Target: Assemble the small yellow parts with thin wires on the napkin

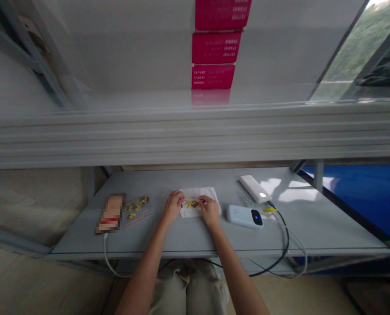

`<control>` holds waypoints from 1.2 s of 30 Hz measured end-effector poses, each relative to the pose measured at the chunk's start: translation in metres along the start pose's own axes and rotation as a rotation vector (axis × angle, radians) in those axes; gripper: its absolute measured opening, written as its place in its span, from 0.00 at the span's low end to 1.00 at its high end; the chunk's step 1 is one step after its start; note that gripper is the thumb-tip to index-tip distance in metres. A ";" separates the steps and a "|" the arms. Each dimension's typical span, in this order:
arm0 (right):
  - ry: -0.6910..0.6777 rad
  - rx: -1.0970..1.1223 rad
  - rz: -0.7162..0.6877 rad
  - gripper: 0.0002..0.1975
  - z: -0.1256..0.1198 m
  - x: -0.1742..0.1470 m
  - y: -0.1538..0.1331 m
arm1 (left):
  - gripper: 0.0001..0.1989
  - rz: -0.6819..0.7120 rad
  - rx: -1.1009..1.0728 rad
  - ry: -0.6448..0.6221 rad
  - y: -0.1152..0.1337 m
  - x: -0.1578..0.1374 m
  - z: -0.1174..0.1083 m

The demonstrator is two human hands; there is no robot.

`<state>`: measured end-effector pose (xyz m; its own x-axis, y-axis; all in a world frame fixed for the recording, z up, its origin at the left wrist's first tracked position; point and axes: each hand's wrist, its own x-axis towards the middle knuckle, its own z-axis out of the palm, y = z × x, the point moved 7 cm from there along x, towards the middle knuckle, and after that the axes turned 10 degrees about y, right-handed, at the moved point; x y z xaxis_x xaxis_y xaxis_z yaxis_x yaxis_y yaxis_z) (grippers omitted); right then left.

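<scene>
Down on the grey table, both hands meet over a white cloth that lies flat near the middle of the table. The left hand rests on the cloth's left edge with fingers curled in; the right hand sits on the cloth's lower right part, fingers likewise bent toward the middle. Between the fingertips lies a little cluster of small yellow pieces, spread in a short row running left to right across the cloth. Whether either hand actually pinches a piece cannot be told; they are too small to see.

Left of the hands lies a clear bag with more yellow bits in it, and beyond that a flat phone with a white cable running off the table's front edge. Right of the cloth sits a pale blue power bank, its long side lying left to right, and behind it a white power bank angled away toward the back left. Pink boxes are stacked on the shelf above.
</scene>
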<state>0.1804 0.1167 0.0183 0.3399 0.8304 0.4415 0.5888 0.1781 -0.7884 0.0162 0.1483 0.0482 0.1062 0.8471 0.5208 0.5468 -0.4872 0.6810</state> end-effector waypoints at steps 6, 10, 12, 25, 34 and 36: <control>-0.057 0.047 -0.067 0.11 -0.001 -0.004 -0.012 | 0.05 -0.079 -0.131 -0.104 -0.001 -0.008 0.006; -0.157 0.176 -0.115 0.11 0.006 -0.010 -0.022 | 0.05 -0.174 -0.161 -0.101 -0.009 -0.013 0.001; -0.196 0.192 -0.122 0.12 0.009 -0.014 -0.023 | 0.05 -0.177 -0.147 -0.084 -0.010 -0.016 -0.004; -0.239 0.238 -0.095 0.12 0.008 -0.028 -0.027 | 0.02 -0.137 -0.136 -0.091 -0.001 -0.035 -0.007; -0.283 0.159 -0.045 0.12 0.016 -0.036 -0.025 | 0.06 -0.063 -0.109 -0.086 -0.004 -0.045 -0.007; -0.292 0.148 -0.063 0.12 0.018 -0.037 -0.029 | 0.07 -0.101 -0.107 -0.090 -0.007 -0.047 -0.007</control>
<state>0.1380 0.0907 0.0170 0.0689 0.9279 0.3663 0.4822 0.2905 -0.8265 0.0012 0.1103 0.0226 0.1319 0.9064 0.4013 0.4674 -0.4139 0.7812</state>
